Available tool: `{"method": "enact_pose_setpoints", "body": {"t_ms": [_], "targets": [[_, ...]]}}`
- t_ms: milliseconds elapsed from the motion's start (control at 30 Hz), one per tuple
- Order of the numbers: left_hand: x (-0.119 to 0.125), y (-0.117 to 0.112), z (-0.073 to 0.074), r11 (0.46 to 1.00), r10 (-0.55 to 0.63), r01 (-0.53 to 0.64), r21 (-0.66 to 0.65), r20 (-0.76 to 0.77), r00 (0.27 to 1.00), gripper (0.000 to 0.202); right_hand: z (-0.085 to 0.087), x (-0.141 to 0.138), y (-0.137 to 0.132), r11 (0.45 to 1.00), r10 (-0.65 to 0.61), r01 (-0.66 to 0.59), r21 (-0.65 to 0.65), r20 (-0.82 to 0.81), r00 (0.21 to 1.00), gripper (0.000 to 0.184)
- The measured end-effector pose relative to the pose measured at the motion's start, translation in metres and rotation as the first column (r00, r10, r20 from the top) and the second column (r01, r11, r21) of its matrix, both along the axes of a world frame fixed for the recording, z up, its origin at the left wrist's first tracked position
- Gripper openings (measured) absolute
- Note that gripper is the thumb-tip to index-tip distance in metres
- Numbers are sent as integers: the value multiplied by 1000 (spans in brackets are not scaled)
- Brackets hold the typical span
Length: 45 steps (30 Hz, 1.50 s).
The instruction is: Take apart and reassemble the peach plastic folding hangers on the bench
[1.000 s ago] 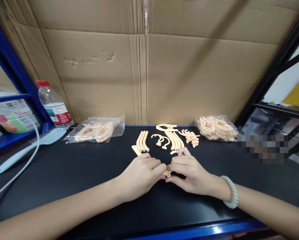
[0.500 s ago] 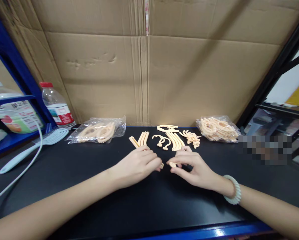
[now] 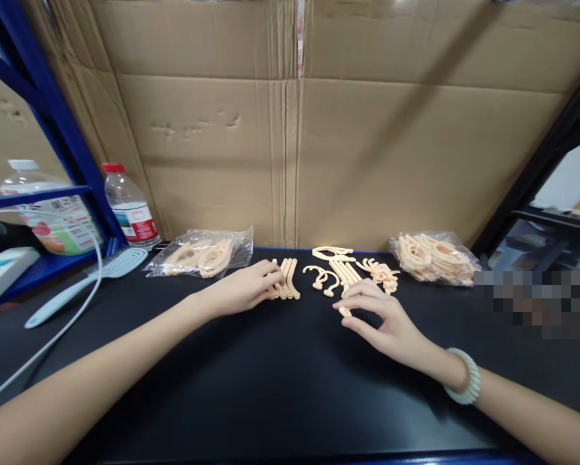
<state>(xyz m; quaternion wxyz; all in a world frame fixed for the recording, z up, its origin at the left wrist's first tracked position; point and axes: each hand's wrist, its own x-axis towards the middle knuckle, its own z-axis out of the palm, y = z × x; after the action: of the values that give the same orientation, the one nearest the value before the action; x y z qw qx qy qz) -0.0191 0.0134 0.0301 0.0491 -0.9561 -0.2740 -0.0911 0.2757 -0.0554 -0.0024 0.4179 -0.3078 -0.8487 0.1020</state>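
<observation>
I see desk (image 3: 290, 387) running down to its near edge. Over it, the right hand (image 3: 391, 323) pinches a half-hidden piece (image 3: 345, 312); the left hand (image 3: 244, 289) overlaps strips (image 3: 291, 283), its fingers' grip I can't tell.

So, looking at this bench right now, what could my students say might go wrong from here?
The right hand pinches a small pale piece at its fingertips, so it could slip.
The left hand has its fingers at a row of curved strips lying close together; neighbours might get knocked askew.
The white cable crosses the hairbrush, so a tug might shift it.
</observation>
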Motion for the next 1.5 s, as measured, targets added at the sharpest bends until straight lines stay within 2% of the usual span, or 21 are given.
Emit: {"method": "enact_pose_setpoints", "body": {"t_ms": [133,300,433,600,767,900,1067,1233,1367,1433,1500], "targets": [[-2,-1,2,997,14,-11,-72,44,999,12,-2,2,4,998,-50,49,48,15,999,14],[2,-4,0,992,46,-32,-120,122,991,13,-4,4,10,989,-126,122,80,42,991,15],[2,-4,-2,990,17,10,-143,182,983,11,-5,6,22,989,-137,132,69,78,987,15],[2,-5,-5,994,4,16,-109,173,985,9,0,1,47,991,-122,111,80,157,980,13],[14,-16,-12,997,61,-47,-68,222,973,30,0,-16,66,992,-119,105,71,240,963,13],[27,-33,-21,982,159,-135,-133,191,969,56,-6,-28,69,992,-117,124,-1,346,931,26],[33,-41,-27,934,250,-227,-275,53,967,72,-4,-37,79,991,-120,136,-9,417,901,22],[32,-34,-27,926,257,-262,-271,-54,965,75,-1,-42,96,994,-98,112,-9,420,902,24],[31,-29,-33,953,265,-251,-170,59,963,64,2,-37,100,996,-67,83,-26,388,919,33],[32,-28,-33,966,257,-244,-89,176,950,55,6,-30,98,997,-60,72,-19,354,933,34],[36,-31,-26,975,219,-222,-28,326,920,39,10,-17,93,997,-83,82,16,291,953,30]]}}
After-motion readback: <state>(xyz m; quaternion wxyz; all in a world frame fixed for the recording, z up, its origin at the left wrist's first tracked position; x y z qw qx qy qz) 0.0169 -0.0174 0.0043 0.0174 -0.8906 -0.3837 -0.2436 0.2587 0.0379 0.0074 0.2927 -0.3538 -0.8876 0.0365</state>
